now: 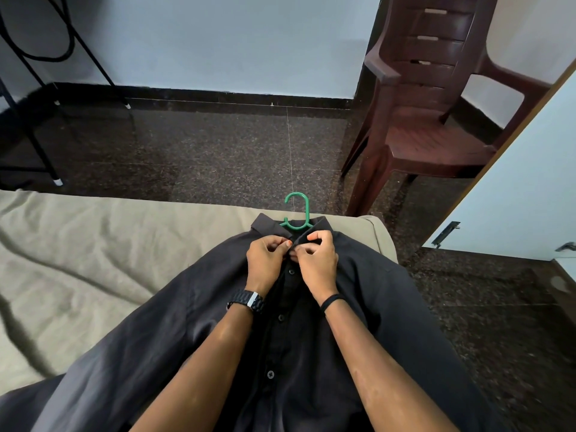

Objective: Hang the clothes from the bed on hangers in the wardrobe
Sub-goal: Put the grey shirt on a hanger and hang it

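- Head view, looking down: both sets of fingers curl in tight and meet at the top of the placket of a black shirt [358, 307], just below the collar [271, 226].
- The left hand [268, 260] pinches the left edge of the shirt front; its thumb and forefinger press together on the cloth.
- The right hand [316, 260] pinches the facing edge beside it, knuckles bent, fingertips touching the fabric at the same spot. It looks to me like the top button is being worked, though the button itself is hidden under the fingers.
- Taking the collar as the landmark: a green hanger [297, 213] pokes its hook out just beyond it, so the hanger is already inside the shirt.
- On the near side of the collar several lower buttons show along the placket; whether they are fastened I cannot tell.
- The shirt lies flat on the bed [93, 260], its beige sheet spreading left of the collar.
- Beyond the collar is dark speckled floor; right and beyond stands a brown plastic chair [436, 104]; further right a pale door panel [530, 182], maybe the wardrobe.
- My reading: this shirt is mounted on its hanger, but carrying it to the rail is not yet done. No other clothes show on the bed here.
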`<state>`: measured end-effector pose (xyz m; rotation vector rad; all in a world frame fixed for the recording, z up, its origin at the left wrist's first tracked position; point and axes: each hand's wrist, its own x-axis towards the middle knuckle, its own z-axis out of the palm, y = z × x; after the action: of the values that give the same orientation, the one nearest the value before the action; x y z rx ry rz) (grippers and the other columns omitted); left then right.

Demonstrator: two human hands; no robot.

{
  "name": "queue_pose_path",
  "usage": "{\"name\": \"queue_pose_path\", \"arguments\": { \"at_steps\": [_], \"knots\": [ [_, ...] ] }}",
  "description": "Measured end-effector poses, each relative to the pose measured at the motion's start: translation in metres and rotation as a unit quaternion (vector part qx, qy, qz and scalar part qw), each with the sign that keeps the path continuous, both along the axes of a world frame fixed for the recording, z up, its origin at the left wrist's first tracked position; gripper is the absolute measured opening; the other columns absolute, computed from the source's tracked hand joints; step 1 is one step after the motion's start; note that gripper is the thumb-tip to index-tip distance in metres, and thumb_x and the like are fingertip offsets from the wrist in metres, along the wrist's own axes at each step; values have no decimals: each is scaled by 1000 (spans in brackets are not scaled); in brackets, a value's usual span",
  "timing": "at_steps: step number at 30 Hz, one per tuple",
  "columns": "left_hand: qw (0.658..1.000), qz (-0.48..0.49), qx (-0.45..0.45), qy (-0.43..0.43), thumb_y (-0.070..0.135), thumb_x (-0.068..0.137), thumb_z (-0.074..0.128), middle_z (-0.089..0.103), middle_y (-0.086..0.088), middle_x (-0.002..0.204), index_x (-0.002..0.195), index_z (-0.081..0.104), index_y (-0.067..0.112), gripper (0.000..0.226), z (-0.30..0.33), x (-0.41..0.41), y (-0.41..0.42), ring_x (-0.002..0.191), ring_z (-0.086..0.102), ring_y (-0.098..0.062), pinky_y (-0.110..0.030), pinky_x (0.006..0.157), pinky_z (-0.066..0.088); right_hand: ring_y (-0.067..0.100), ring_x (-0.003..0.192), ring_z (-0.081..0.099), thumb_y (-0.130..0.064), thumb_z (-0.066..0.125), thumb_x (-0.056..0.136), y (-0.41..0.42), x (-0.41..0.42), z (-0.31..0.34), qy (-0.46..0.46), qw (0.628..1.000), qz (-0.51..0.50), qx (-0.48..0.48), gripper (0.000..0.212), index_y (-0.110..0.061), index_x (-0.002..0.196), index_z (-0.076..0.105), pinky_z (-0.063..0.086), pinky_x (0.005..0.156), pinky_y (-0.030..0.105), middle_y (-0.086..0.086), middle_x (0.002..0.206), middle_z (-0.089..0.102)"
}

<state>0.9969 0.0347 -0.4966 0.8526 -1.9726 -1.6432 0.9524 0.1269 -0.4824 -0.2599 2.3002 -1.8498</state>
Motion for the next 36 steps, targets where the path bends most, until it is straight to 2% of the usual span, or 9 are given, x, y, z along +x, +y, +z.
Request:
{"name": "queue_pose_path", "arguments": {
  "at_steps": [5,13,20,24,26,28,31,33,36],
  "knots": [
    [996,-4,-93,-4,4,88,64,71,0,93,100,71,6,14,-3,7,10,81,62,-1,-3,74,45,13,63,70,6,65,80,3,-8,-3,-23,1000,7,0,37,-25,83,45,58,63,24,7,76,70],
    [987,-50,-153,-9,2,81,70,67,-3,96,97,65,11,20,-1,10,12,88,64,-10,-19,82,51,24,81,69,-2,73,75,4,-16,0,-48,997,25,49,34,-17,89,46,55,83,41,4,78,71],
    [983,-22,-183,-8,5,87,66,66,1,95,96,70,8,11,-1,7,5,86,59,-7,-2,78,40,25,84,69,-3,75,76,5,-18,1,-46,997,32,49,34,-16,90,47,53,87,44,6,82,72],
    [999,-13,25,-27,4,90,59,68,-5,82,85,69,6,11,6,5,6,74,60,-14,-23,69,49,20,82,67,-4,73,79,6,-17,-1,-19,996,62,60,37,-25,82,43,54,83,35,3,81,71],
    [970,-12,241,-12,-1,92,50,65,-7,76,81,65,5,19,15,1,7,68,57,-15,-21,56,49,17,81,65,-4,72,80,6,-14,-2,11,996,50,69,38,-28,79,42,50,74,22,1,80,70],
    [938,-5,347,-18,-3,93,45,61,-7,74,80,61,3,22,22,-3,7,64,52,-13,-18,49,48,17,83,62,-3,68,81,5,-10,-4,29,995,35,83,36,-28,78,42,43,68,14,0,79,67],
    [985,-6,103,-141,3,90,53,64,-14,81,83,61,-5,13,21,-3,7,65,58,-23,-33,62,56,19,83,59,-3,62,83,6,-12,-2,30,982,96,162,23,-21,85,49,40,68,15,-3,75,62],
    [971,-4,-105,-214,14,86,60,64,-12,89,90,58,1,14,21,0,4,82,62,-29,-38,74,53,25,88,63,-5,60,83,9,-22,8,17,963,148,227,15,-18,88,57,48,78,27,4,81,67],
    [976,21,-167,-141,19,79,61,61,-1,72,75,52,13,11,34,1,-6,77,62,-25,-35,68,49,21,84,62,-8,58,84,16,-45,33,96,972,59,206,11,-18,80,60,47,74,25,2,81,66]
  ]
}}
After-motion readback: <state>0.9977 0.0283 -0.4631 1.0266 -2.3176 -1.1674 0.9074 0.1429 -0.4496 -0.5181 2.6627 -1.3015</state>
